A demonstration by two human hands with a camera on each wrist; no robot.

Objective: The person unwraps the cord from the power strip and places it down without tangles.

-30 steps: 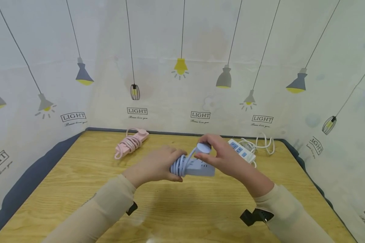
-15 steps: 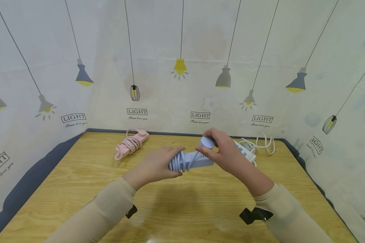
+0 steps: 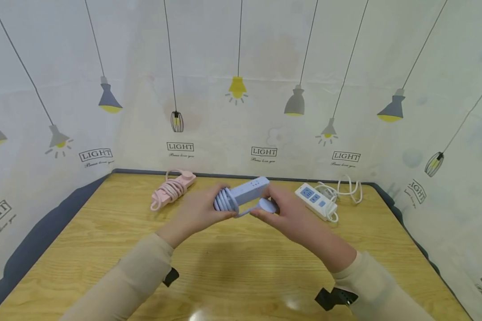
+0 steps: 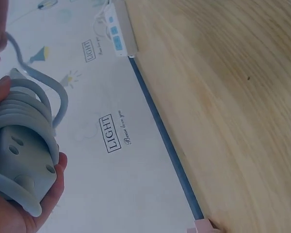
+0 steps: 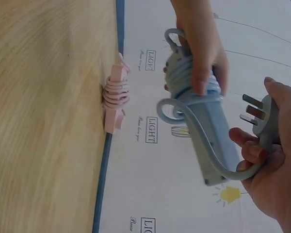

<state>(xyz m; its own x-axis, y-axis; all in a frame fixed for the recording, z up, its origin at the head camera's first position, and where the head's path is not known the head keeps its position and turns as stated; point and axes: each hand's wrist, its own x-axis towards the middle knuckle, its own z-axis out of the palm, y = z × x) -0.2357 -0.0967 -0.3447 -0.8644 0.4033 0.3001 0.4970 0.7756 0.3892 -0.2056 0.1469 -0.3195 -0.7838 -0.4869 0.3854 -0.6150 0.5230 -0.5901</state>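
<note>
My left hand (image 3: 197,207) grips a light-blue power strip (image 3: 251,189) around the cord coil (image 3: 225,200) wrapped on its near end. The strip is held up over the table, its socket end pointing away to the right. My right hand (image 3: 295,216) pinches the strip's round plug (image 3: 267,205), which is apart from the strip's body. In the right wrist view, the metal prongs of the plug (image 5: 267,116) face the strip, and a loose length of cord (image 5: 203,141) curves from coil to plug. The left wrist view shows the strip's rounded end (image 4: 22,153) resting in my left palm.
A pink power strip (image 3: 173,189), wrapped in its own cord, lies at the back left of the wooden table (image 3: 225,276). At the back right lies a white power strip (image 3: 316,200) with its cord (image 3: 349,191) loose behind it. A printed curtain (image 3: 225,125) stands behind.
The power strip's socket end has swung up and away. My right hand first lifts the plug off the strip's top, then brings it down to the near side, with more cord showing.
</note>
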